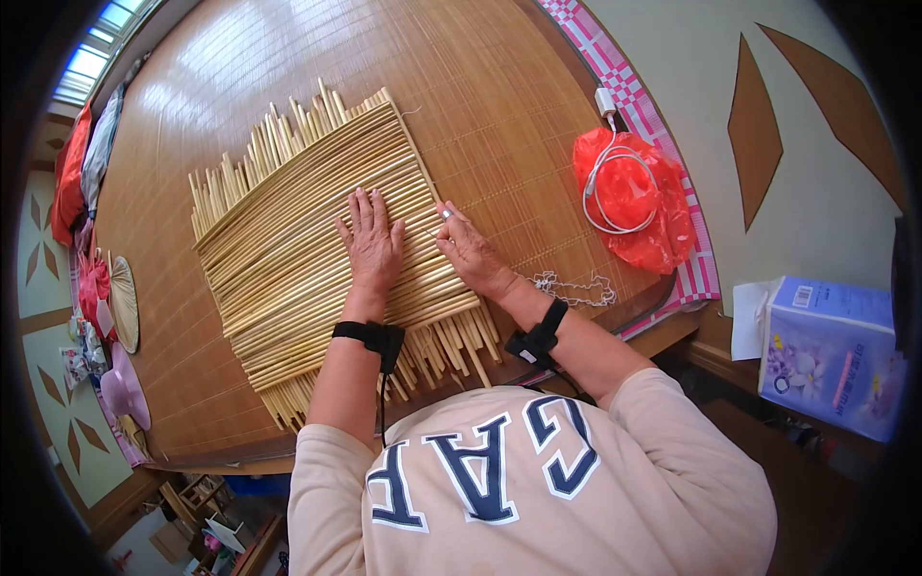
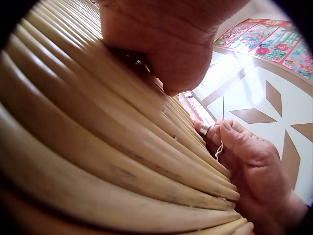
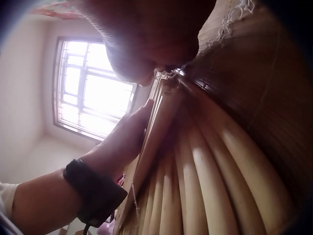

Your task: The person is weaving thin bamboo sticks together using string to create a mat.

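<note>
A mat of pale straw-coloured stalks [image 1: 317, 230] laid side by side lies on the table, a second layer of stalk ends jutting out at its far and near sides. My left hand [image 1: 375, 250] rests flat on it, fingers straight and spread. At the mat's right edge my right hand [image 1: 473, 256], with a ring on one finger, pinches a thin needle [image 2: 223, 105] between thumb and forefinger. White thread [image 2: 219, 151] hangs below those fingers beside the stalk ends. More white thread [image 1: 576, 286] trails in loops over the table, right of the right hand.
A red plastic bag [image 1: 634, 197] with a white charging cable [image 1: 594, 182] lies at the table's right side. Along the left edge are a hand fan [image 1: 124, 302] and a pink hat [image 1: 126, 389]. A purple tissue pack [image 1: 826, 355] stands beyond the table at right.
</note>
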`<state>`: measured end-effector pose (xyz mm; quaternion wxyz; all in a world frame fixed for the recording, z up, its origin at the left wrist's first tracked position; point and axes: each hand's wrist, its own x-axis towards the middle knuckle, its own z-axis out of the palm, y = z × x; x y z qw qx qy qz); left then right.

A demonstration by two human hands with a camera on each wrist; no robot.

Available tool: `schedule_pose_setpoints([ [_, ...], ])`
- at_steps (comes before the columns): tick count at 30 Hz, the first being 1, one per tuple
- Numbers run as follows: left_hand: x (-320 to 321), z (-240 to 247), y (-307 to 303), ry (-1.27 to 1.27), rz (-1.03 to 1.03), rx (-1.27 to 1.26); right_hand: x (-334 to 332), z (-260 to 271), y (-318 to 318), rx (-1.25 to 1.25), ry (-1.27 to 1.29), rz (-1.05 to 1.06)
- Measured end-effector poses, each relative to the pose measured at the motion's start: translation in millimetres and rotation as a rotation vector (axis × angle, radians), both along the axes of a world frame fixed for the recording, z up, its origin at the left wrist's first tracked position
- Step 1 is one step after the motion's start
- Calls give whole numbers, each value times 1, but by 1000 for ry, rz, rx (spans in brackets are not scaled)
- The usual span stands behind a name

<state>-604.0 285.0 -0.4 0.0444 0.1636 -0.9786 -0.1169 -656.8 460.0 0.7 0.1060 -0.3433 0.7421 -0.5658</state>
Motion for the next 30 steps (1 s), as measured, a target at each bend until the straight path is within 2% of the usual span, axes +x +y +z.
schedule_pose_setpoints([
  [5, 0, 1, -2, 34, 0, 40, -5, -6, 3, -43, -71, 25],
  [8, -1, 4, -2, -13, 18, 49, -8, -8, 3, -6, -2, 67],
  [12, -2, 1, 1, -37, 20, -36, -4, -1, 3, 18, -32, 43],
  [25, -6, -2, 9, 18, 60, -4, -3, -5, 2, 43, 44, 43],
  [30, -7, -2, 12, -27, 62, -81, -2, -4, 2, 46, 39, 38],
])
